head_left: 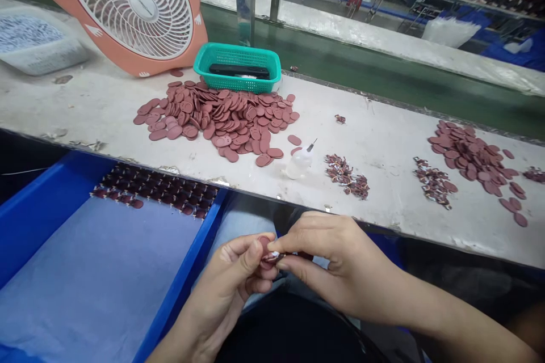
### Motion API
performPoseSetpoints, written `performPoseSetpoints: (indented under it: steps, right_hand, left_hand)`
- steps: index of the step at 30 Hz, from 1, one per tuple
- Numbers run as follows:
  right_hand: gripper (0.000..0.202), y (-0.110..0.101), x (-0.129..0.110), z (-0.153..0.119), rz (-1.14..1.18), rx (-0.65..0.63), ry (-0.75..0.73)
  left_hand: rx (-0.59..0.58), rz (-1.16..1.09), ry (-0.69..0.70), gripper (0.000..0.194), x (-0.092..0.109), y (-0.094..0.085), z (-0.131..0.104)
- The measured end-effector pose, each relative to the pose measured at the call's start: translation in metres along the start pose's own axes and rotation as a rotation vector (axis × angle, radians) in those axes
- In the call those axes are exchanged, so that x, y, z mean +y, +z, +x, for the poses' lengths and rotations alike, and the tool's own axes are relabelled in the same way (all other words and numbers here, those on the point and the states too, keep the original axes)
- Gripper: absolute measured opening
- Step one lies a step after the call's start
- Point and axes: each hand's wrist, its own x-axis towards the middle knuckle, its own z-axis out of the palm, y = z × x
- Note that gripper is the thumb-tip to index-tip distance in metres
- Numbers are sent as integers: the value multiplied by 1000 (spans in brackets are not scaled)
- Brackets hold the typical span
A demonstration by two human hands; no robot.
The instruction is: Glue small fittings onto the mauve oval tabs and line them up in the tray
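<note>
Low in front of my lap, my left hand (232,278) pinches a reddish-brown oval disc (264,243) between thumb and fingers. My right hand (326,255) meets it from the right, thumb and forefinger closed on a small brown piece with a white part (275,255), held against the disc. Fingers cover much of both pieces, so their exact join is hidden. On the bench beyond lies a large heap of like oval discs (225,116). A small squeeze bottle with a needle tip (299,163) stands beside it, near a little pile of brown pieces (347,176).
To the left, a blue bin (208,221) holds rows of dark brown pieces (157,187) on a pale sheet. An orange fan (198,39), a green basket (238,84) and a white tub (42,59) stand along the bench (106,108). More discs (472,153) lie right.
</note>
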Motion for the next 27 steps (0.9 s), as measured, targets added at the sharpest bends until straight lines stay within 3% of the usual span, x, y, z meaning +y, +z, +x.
performPoseSetpoints:
  steps: [11,27]
  right_hand:
    - [28,-2,-10,-8,23,28,-138]
    - [28,3,1,-8,40,30,-100]
  left_hand:
    - [-63,58,69,30,1,9,-14]
    - [-40,64,47,28,0,7,-8]
